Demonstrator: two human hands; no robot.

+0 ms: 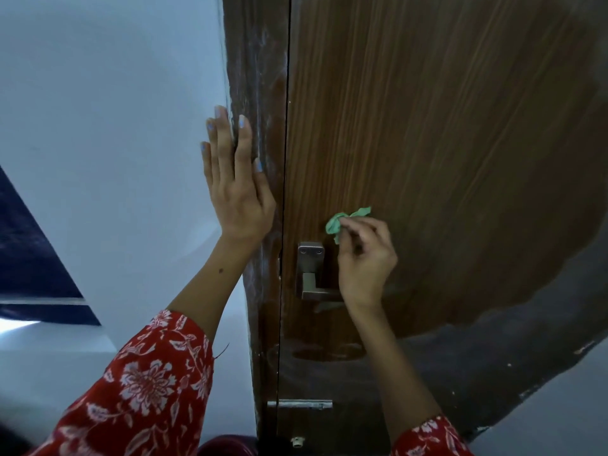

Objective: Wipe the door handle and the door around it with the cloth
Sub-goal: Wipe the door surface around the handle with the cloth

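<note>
Right hand (pixel 365 258): closed on a small crumpled green cloth (pixel 342 222), pinched at the fingertips and pressed to the door face.
Left hand (pixel 235 185): released, laid flat with fingers extended, spanning the white wall (pixel 115 126) and the dark wooden door frame (pixel 260 93).
Cloth position: just above and right of the handle.
Handle: brushed-metal lever door handle (pixel 311 271) on a rectangular plate, partly hidden by the right wrist.
Door: brown wood-grain door (pixel 427 126), seen closed against the frame.
Sleeves: red floral fabric (pixel 148 383) noted on both arms.
</note>
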